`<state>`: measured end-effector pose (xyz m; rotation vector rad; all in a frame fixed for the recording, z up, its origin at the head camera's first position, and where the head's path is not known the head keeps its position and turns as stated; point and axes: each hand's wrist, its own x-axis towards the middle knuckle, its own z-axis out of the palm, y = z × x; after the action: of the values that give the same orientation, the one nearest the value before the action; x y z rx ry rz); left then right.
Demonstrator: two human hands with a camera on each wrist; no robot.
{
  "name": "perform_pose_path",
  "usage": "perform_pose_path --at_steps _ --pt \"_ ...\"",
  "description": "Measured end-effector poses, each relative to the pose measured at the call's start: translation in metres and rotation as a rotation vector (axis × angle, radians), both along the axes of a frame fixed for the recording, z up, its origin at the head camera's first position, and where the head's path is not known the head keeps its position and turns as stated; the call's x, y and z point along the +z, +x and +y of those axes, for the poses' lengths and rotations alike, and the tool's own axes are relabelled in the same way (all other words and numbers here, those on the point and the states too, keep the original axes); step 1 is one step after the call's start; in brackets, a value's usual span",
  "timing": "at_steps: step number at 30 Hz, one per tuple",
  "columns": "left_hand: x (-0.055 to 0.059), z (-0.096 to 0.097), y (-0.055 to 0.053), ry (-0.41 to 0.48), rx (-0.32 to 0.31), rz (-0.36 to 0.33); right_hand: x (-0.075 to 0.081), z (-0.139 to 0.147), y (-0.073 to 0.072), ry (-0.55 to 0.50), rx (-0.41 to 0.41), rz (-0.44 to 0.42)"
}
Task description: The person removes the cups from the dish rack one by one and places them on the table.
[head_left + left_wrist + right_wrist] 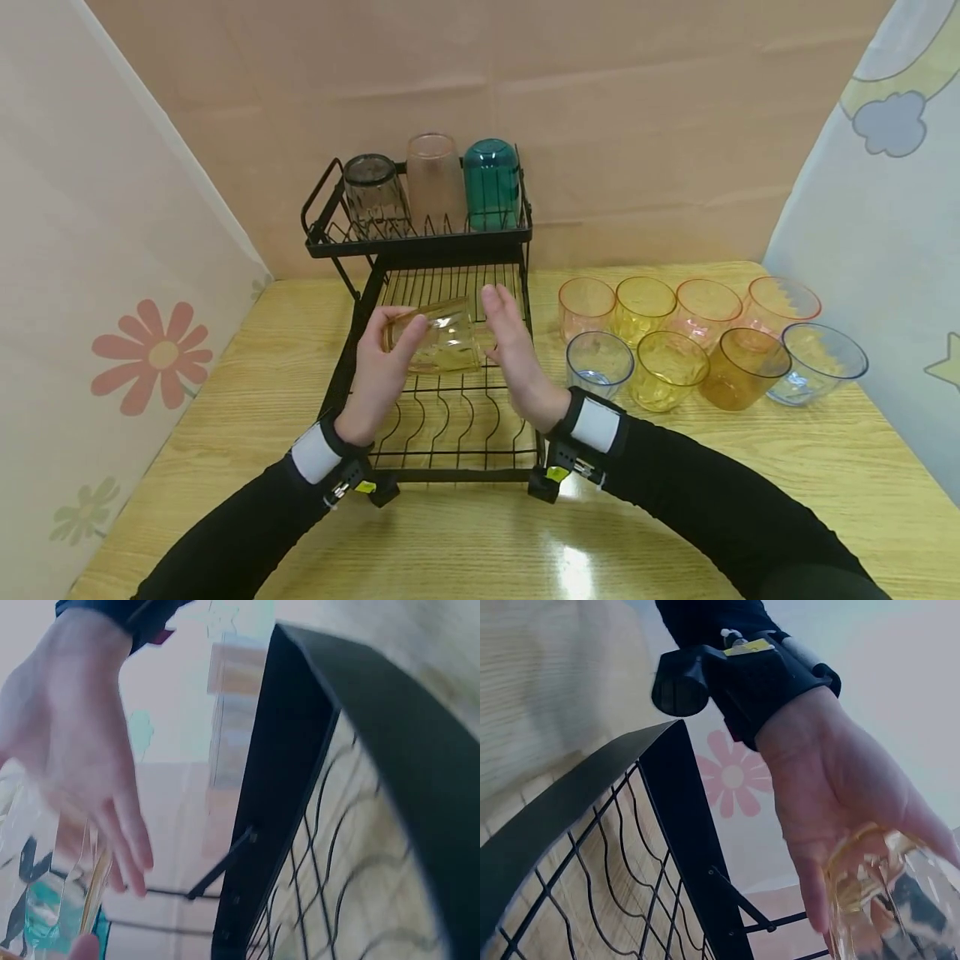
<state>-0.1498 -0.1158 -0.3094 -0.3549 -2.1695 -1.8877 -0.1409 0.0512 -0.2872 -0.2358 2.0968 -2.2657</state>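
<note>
My left hand [382, 358] grips a yellow-amber drinking glass [442, 337] near its rim, thumb on the near side. Tilted onto its side above the black wire dish rack [457, 475], the glass has its base toward my right hand [513, 354]. That hand is held upright with straight fingers beside the base; whether it touches the glass is hard to tell. In the right wrist view, the left palm [840, 780] shows around the clear amber glass [892, 900]. Blurred in the left wrist view, the right hand [82, 750] has its fingers extended.
On the rack's upper tier stand a grey glass [375, 196], a pale pink glass [435, 183] and a teal glass [491, 183], upside down. Several coloured glasses, such as a brown-amber one [742, 371] and a blue-rimmed one [598, 362], stand upright on the wooden table [225, 417] at right.
</note>
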Motion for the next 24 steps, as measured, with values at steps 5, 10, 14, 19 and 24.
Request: perform_pose_path --at_steps 5,10,14,19,24 --pt "-0.005 0.021 0.002 0.067 -0.013 0.009 -0.002 -0.001 -0.001 0.015 -0.043 -0.005" --pt "-0.005 0.038 0.005 0.101 -0.051 0.007 -0.004 0.002 -0.001 0.002 -0.101 -0.027" --pt "-0.006 0.047 0.005 0.09 -0.063 -0.001 -0.006 0.009 0.0 0.007 -0.144 -0.038" --pt "-0.004 0.052 0.005 0.036 -0.12 -0.032 -0.006 0.02 0.003 0.009 -0.158 0.01" --pt "0.003 0.045 0.004 -0.151 -0.236 -0.091 -0.006 0.035 0.007 0.002 -0.173 0.119"
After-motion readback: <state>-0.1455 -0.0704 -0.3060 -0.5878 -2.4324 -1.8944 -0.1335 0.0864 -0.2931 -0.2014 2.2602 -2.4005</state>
